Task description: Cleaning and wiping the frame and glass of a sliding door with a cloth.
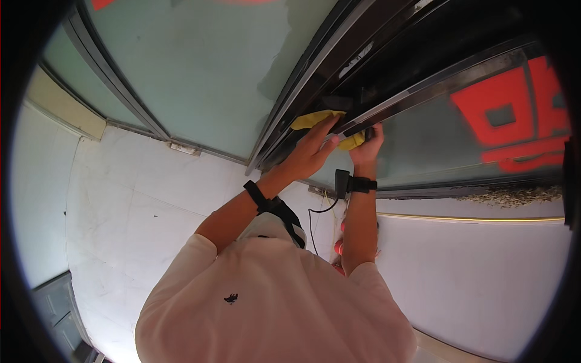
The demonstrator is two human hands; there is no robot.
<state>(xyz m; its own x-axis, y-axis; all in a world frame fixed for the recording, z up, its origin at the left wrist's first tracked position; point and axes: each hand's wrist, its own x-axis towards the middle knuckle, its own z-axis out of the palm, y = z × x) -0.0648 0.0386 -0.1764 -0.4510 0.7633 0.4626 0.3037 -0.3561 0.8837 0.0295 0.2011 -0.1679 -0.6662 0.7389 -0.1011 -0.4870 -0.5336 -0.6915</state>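
My left hand [311,154] reaches to a dark metal door frame [381,108], its fingers extended over a yellow cloth [315,119] and its thumb near the frame's edge. On the other side of that frame, my right hand [368,147] grips more yellow cloth [352,141] beside a small dark part that the fingers partly hide. Whether the two yellow portions are one cloth, I cannot tell. Black straps circle both wrists, and the right one carries a black box [342,183] with a cable.
A frosted glass panel [204,68] stands left of the frame. Another glass panel [422,136] on the right bears red characters. Dry debris [517,196] lies along its lower edge. Red objects [339,247] sit on the pale tile floor [136,181], partly behind my right arm.
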